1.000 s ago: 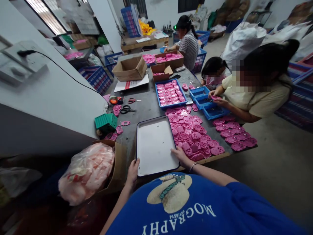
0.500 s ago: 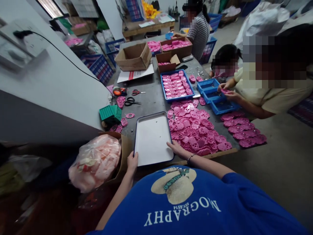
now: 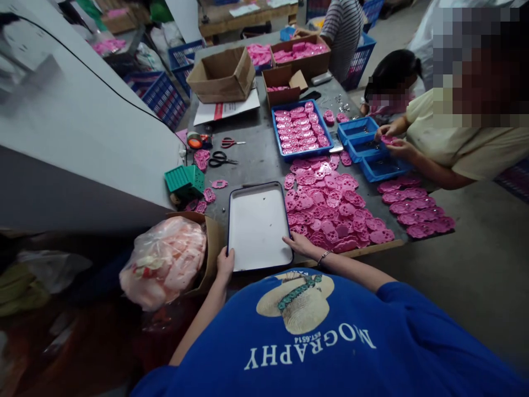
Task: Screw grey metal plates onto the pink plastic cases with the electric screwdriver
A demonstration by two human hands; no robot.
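Observation:
A white tray [image 3: 258, 229] with a dark blue rim lies on the grey table in front of me, with a couple of tiny dark specks on its bottom. My left hand [image 3: 225, 263] grips its near left edge, the fingers partly hidden under the rim. On the near right edge, my right hand [image 3: 298, 244] is closed on the rim, thumb over the inside. Just right of the tray spreads a heap of pink plastic parts [image 3: 330, 207], close by my right hand. A bag of pale pink pieces [image 3: 169, 259] stands in a carton left of my left hand.
Behind the heap stands a blue tray [image 3: 326, 144] of pink parts in rows. Black scissors [image 3: 222, 159], red-handled pliers [image 3: 232, 143] and a green box [image 3: 184, 181] lie to the left. On the right, a person's hands [image 3: 392, 142] hold a pink part by blue bins [image 3: 378, 167].
The camera view has tilted slightly downward, so the table's far things sit higher in the picture. Both hands keep their hold on the white tray.

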